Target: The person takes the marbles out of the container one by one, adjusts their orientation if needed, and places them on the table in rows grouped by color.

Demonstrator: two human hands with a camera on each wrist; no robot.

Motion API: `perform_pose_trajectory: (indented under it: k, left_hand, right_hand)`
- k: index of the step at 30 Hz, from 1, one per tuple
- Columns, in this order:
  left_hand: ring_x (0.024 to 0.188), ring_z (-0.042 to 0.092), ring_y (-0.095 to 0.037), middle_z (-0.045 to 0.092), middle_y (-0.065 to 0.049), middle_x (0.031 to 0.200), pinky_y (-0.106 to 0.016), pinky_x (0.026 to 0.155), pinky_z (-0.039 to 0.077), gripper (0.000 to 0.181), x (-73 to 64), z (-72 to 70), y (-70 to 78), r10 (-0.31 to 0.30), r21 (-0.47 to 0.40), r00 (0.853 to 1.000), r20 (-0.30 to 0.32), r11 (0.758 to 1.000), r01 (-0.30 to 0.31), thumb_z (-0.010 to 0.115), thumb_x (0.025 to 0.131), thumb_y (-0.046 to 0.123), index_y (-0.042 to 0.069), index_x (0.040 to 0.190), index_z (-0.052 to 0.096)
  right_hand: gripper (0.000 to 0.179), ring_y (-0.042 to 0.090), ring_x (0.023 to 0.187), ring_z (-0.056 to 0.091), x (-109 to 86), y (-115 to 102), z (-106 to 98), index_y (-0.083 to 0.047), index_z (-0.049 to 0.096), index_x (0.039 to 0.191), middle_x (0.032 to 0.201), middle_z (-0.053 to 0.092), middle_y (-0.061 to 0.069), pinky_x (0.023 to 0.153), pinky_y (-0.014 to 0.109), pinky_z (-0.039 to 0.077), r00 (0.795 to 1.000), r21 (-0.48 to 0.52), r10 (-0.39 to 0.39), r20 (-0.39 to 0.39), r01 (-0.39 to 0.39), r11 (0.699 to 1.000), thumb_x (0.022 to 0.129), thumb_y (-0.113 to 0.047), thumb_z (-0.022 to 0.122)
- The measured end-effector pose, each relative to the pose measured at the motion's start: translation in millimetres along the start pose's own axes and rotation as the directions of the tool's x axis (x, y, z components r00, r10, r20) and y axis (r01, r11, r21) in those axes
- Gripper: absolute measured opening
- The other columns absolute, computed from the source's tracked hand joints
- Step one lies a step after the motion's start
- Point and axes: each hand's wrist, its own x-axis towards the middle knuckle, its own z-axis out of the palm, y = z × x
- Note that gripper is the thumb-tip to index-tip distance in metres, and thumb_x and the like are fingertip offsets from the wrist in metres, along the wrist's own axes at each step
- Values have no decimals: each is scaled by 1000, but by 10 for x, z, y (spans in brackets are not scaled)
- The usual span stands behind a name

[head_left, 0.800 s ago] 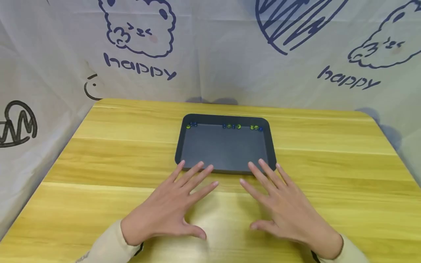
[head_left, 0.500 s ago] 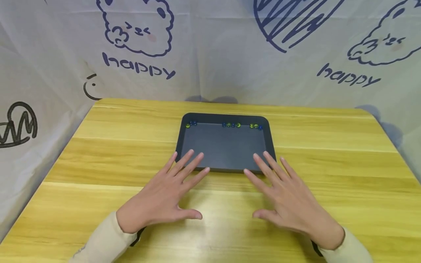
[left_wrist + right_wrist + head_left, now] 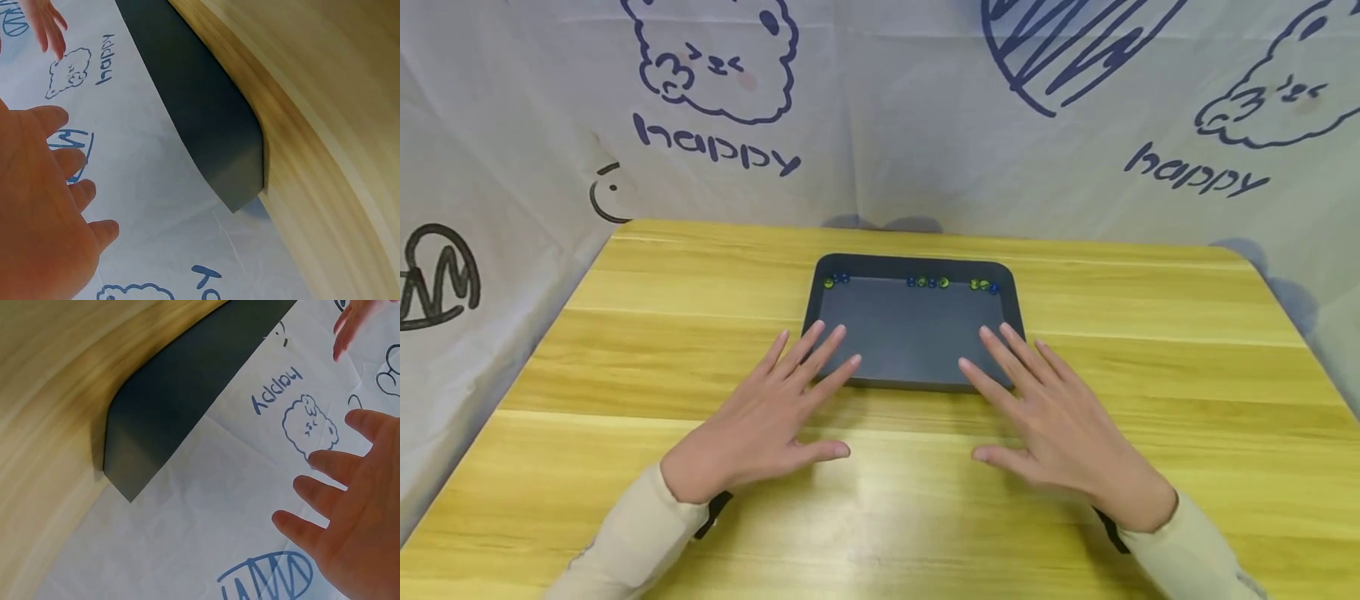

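A dark grey rectangular tray [image 3: 917,333] lies on the table, with several small blue and yellow-green marbles [image 3: 927,283] along its far side, in three groups. My left hand [image 3: 752,425] is spread palm down at the tray's near left corner, its fingertips overlapping that corner in the head view. At the near right corner my right hand [image 3: 1052,425] is spread the same way. Neither hand holds anything. Both wrist views show the tray's outer wall [image 3: 200,119] from low down, with straight, parted fingers beside it and a gap between. The marbles are hidden in the wrist views.
The yellow wood-grain table [image 3: 625,358] extends to both sides of the tray. Behind it and to the left hangs a white cloth [image 3: 887,150] with blue and black drawings. Cream sleeves [image 3: 632,533] cover both forearms, with a dark band [image 3: 713,512] at the left wrist.
Both hands have moved forward toward the tray, the left also outward to the left, so the gap between them is wider. Tray and marbles stay where they were on the table.
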Motion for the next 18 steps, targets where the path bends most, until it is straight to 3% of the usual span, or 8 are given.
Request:
perform_pose_trajectory:
  k: [9,15,18]
  left_hand:
    - [146,-1,-32,3,-14,160,-53,115,6,84,31,43,-22,16,-12,998,-65,1000,-17,20,96,68,7,153,29]
    - [145,2,-35,6,-18,159,-52,115,12,72,48,38,-104,-22,-19,997,-72,1000,20,55,97,45,5,152,29]
    - [145,5,-37,8,-21,158,-51,115,12,74,44,38,-135,-57,-37,995,-79,998,54,64,93,36,3,151,30]
  right_hand:
    - [85,36,143,19,68,70,5,-8,41,148,155,24,19,110,56,24,998,13,38,53,-39,999,95,-71,19]
    - [85,34,143,19,137,113,22,-9,39,149,156,23,18,110,56,24,995,23,56,88,-58,998,94,-71,20]
    - [86,34,143,19,156,130,34,-9,39,149,156,23,18,110,56,25,993,25,60,101,-62,998,94,-72,20]
